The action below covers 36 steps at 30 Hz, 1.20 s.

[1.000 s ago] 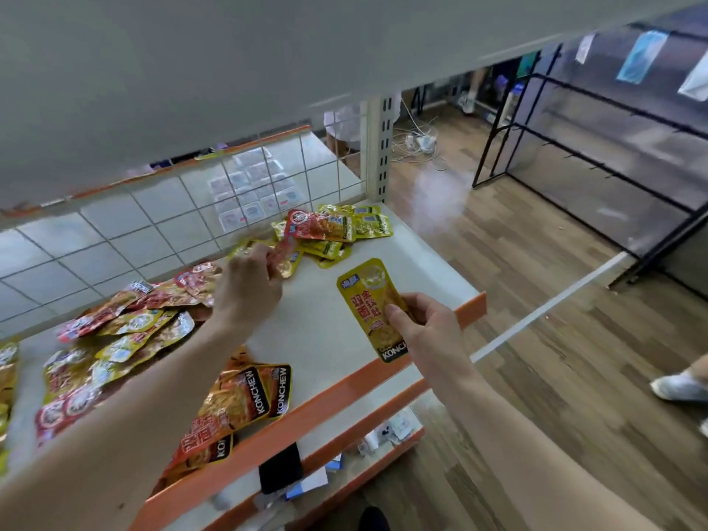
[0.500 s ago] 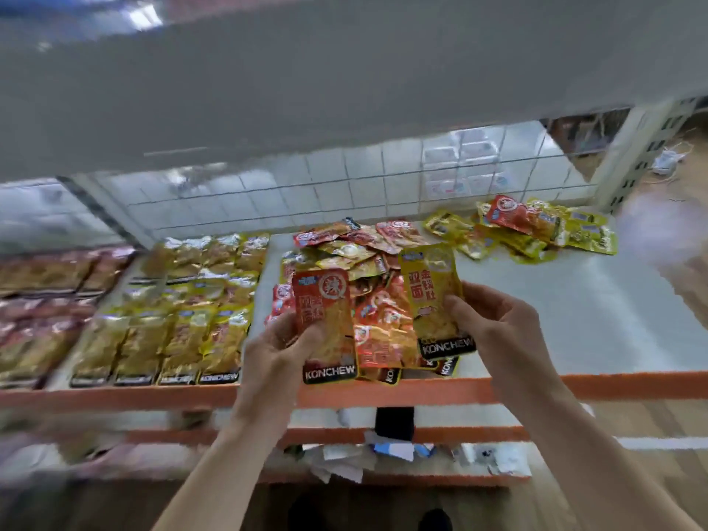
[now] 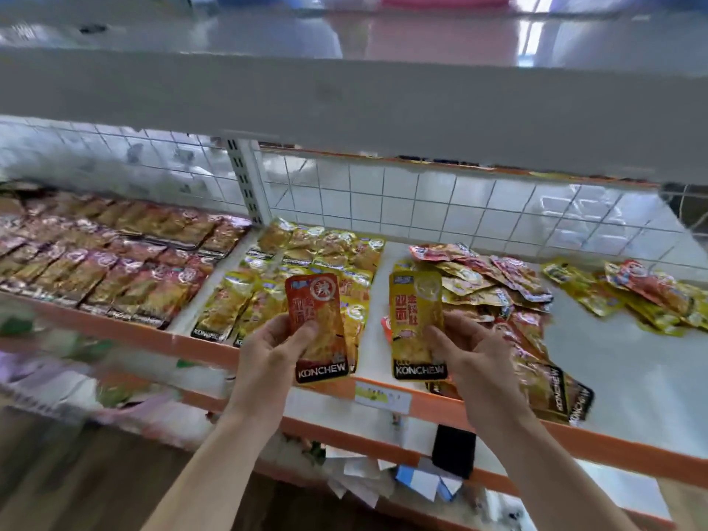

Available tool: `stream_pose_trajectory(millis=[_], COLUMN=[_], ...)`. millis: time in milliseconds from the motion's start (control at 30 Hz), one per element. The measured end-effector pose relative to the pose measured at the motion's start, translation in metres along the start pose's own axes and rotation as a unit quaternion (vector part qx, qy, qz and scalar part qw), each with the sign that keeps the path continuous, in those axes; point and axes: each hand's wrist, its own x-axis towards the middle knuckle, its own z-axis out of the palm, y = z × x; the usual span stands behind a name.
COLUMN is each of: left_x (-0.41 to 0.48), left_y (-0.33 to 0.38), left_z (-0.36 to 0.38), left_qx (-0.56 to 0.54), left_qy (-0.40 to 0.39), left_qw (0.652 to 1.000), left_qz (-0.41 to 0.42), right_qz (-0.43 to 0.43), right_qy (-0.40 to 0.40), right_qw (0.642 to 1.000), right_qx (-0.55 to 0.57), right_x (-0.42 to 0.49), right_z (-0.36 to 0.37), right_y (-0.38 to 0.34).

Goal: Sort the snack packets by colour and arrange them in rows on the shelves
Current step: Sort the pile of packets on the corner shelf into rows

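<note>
My left hand (image 3: 268,358) holds a red snack packet (image 3: 316,323) upright, thumb across its front. My right hand (image 3: 475,358) holds a yellow packet (image 3: 415,316) upright beside it. Both hover over the front of the white shelf (image 3: 632,381) with an orange edge. Behind the left hand lie rows of yellow packets (image 3: 306,262). Further left are blurred rows of red packets (image 3: 126,258). A mixed loose pile of red and yellow packets (image 3: 498,289) lies behind the right hand, and a smaller mixed pile (image 3: 636,293) sits at the right.
A white upper shelf (image 3: 344,105) overhangs close above. A wire grid back panel (image 3: 459,208) closes the rear. The lower shelf holds a black object (image 3: 454,450) and scattered papers (image 3: 383,480). A yellow price tag (image 3: 383,396) sits on the orange edge.
The view has swung left, bringing the sorted red rows into sight. Both hands have shifted left along the shelf, each with the same packet held upright.
</note>
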Motion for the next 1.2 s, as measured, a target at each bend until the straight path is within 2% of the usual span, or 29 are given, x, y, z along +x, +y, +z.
stream_pose_trajectory(millis=[133,300,567,667,967,1200], left_x=[0.031,0.068,0.102,0.107,0.113,0.114], left_y=[0.009,0.019,0.016,0.013,0.006,-0.002], left_z=[-0.022,-0.037,-0.047,-0.041,-0.016,-0.008], left_qx=[0.012,0.046,0.073,0.081,0.069,0.065], left_qy=[-0.029,-0.082,-0.117,-0.114,-0.105,-0.098], left_qw=[0.999,0.995,0.990,0.990,0.992,0.993], left_qz=[0.013,0.019,0.013,0.021,0.013,-0.010], right_qz=[0.029,0.048,0.058,0.059,0.072,0.046], right_qy=[0.046,0.077,0.144,0.125,0.121,0.112], right_qw=[0.999,0.992,0.984,0.988,0.986,0.991], right_qx=[0.002,0.089,0.090,0.073,-0.090,-0.057], right_x=[0.020,0.062,0.133,0.154,0.178,0.163], right_z=[0.046,0.084,0.092,0.089,0.059,0.049], right_y=[0.015,0.029,0.036,0.036,0.042,0.043])
